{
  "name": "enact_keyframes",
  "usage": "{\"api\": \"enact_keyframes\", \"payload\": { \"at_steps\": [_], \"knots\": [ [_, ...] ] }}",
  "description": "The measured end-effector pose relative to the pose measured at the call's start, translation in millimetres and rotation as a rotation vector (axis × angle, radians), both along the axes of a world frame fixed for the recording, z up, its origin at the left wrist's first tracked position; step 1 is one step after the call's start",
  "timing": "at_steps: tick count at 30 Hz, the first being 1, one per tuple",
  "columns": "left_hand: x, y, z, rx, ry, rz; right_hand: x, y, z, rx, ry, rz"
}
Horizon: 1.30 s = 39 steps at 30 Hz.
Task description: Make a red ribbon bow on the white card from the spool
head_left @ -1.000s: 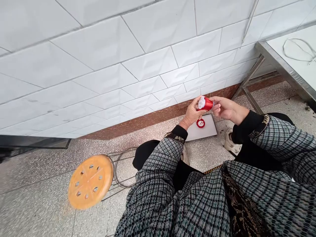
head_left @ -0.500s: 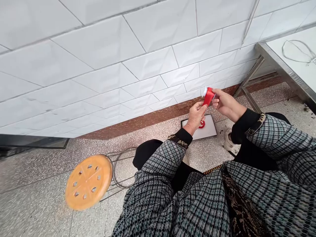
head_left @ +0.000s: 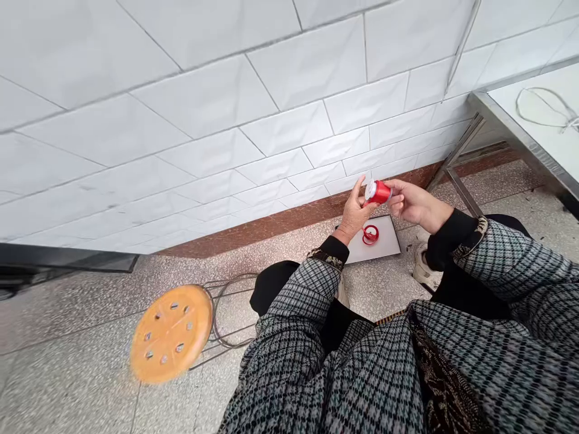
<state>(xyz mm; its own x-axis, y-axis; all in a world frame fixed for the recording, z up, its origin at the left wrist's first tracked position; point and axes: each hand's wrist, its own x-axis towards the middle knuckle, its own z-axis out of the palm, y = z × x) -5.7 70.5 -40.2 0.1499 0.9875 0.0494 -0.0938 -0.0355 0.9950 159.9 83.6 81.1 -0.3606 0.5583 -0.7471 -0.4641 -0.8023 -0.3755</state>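
Observation:
A spool of red ribbon (head_left: 379, 191) with white ends is held in my right hand (head_left: 416, 204), the thumb and fingers gripping its right end. My left hand (head_left: 353, 212) is at the spool's left side, index finger raised and thumb under the spool. A bit of red ribbon shows at the left thumb, pinched against the curled fingers. Below the hands, a white board or shallow box (head_left: 382, 246) with a dark edge lies on the floor. On it rests a red ring-shaped thing (head_left: 370, 235) whose kind I cannot make out.
An orange round stool (head_left: 174, 334) with wire legs lies tipped on the floor at left. White wall tiles (head_left: 298, 144) rise ahead. To the right stands a metal-framed table (head_left: 543, 120) with a looped cord (head_left: 543, 108). A dark-edged object (head_left: 90, 256) sits at the left wall.
The ribbon stretch between the hands has shortened, and my left hand has come up against the spool, its index finger now raised. The spool has tilted. The view has shifted slightly.

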Motion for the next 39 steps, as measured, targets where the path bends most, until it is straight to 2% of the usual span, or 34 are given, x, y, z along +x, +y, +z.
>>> {"api": "enact_keyframes", "payload": {
  "at_steps": [3, 6, 8, 11, 15, 19, 22, 30, 34, 39],
  "knots": [
    [-16, 4, 13.1, -0.063, 0.003, -0.214, -1, -2, -2.9, -0.04, 0.002, 0.041],
    [-27, 6, 22.8, -0.101, 0.005, -0.263, -4, -2, -3.9, -0.078, 0.011, 0.074],
    [-29, 4, 23.7, -0.122, -0.01, -0.199, -8, -1, -2.1, -0.057, 0.026, 0.069],
    [-26, 1, 20.3, -0.143, -0.021, -0.038, -19, 2, 3.7, 0.054, 0.041, 0.019],
    [-28, -3, 20.2, -0.173, 0.031, 0.046, -30, 12, 12.3, 0.064, 0.09, 0.018],
    [-44, -6, 31.6, -0.064, 0.116, 0.218, -29, 26, 15.3, -0.006, 0.193, 0.054],
    [-58, -10, 42.6, 0.028, 0.26, 0.249, -26, 31, 16.6, -0.04, 0.226, 0.054],
    [-67, -1, 62.4, -0.021, 0.256, 0.027, -27, 18, 23.7, -0.106, 0.261, 0.092],
    [-67, 11, 61.3, 0.024, 0.192, -0.119, -28, 18, 20.5, -0.148, 0.26, 0.11],
    [-78, 21, 60.1, -0.01, 0.151, -0.19, -32, 28, 7.8, -0.207, 0.279, 0.178]
  ]
}}
